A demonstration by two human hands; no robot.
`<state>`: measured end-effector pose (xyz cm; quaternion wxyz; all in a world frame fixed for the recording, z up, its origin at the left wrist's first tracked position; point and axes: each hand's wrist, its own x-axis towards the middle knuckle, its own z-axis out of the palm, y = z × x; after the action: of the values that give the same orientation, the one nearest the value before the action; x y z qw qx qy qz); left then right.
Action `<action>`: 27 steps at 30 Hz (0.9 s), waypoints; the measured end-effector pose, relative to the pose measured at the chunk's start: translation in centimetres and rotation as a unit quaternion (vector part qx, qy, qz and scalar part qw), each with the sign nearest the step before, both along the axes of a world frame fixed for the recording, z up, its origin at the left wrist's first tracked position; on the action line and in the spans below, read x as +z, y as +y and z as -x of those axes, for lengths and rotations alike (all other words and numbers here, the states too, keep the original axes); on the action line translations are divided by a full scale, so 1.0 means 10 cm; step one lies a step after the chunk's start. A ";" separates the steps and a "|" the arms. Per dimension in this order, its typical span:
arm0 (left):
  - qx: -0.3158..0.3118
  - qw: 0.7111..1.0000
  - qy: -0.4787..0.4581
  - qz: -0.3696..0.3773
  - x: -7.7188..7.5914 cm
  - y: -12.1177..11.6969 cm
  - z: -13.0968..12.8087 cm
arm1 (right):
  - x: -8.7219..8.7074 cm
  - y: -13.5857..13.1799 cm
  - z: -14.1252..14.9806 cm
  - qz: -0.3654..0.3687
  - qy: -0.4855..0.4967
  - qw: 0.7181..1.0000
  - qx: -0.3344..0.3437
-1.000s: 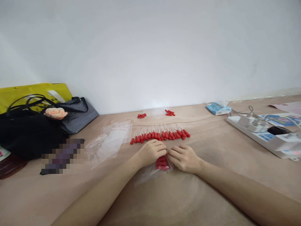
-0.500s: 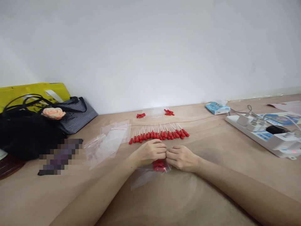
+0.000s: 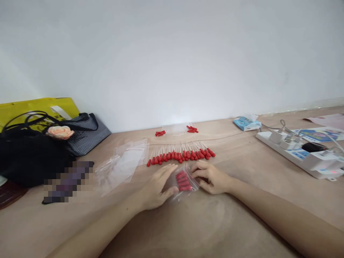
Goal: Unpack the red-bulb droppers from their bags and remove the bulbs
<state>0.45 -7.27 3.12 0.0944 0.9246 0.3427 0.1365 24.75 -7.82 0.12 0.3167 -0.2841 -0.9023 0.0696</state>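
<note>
On the tan tabletop, between our hands, we record a clear, glossy plastic bag (image 3: pixel 195 182) holding rounded red pieces (image 3: pixel 183 180). Left hand (image 3: pixel 158 186): open, thumb at the bag's near-left side. Right hand (image 3: pixel 211 176): fingers curled at its right edge; pinch, cannot tell. Beyond: red-bulbed, thin-stemmed droppers (image 3: pixel 185 154). Blue packet (image 3: pixel 245 124): lettering illegible.

Hands (image 3: pixel 183 182) at clear bag (image 3: pixel 192 183), red-tipped sticks (image 3: pixel 185 154)

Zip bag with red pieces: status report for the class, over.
Left hand open, thumb at zip bag. Right hand curled at its zip edge. Red pieces inside. Red-tipped sticks just beyond.
</note>
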 end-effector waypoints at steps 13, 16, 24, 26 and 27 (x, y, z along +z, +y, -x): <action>-0.044 0.990 -0.093 0.093 -0.16 0.11 0.03 | 0.08 0.00 0.08 0.352 0.075 0.933 0.003; -0.042 0.990 -0.102 0.083 -0.17 0.13 0.01 | 0.07 -0.01 0.07 0.362 0.088 0.928 -0.028; -0.056 0.988 -0.133 0.051 -0.18 0.13 -0.01 | 0.08 -0.08 0.23 0.200 0.103 0.969 -0.106; -0.062 0.987 -0.137 0.048 -0.19 0.13 -0.01 | 0.09 -0.09 0.24 0.196 0.089 0.970 -0.109; -0.064 0.987 -0.139 0.047 -0.19 0.13 -0.01 | 0.09 -0.10 0.25 0.190 0.070 0.973 -0.111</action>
<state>0.58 -5.94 1.20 0.1931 0.9112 0.2726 0.2412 22.26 -8.80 1.03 0.3255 -0.4320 -0.8108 0.2236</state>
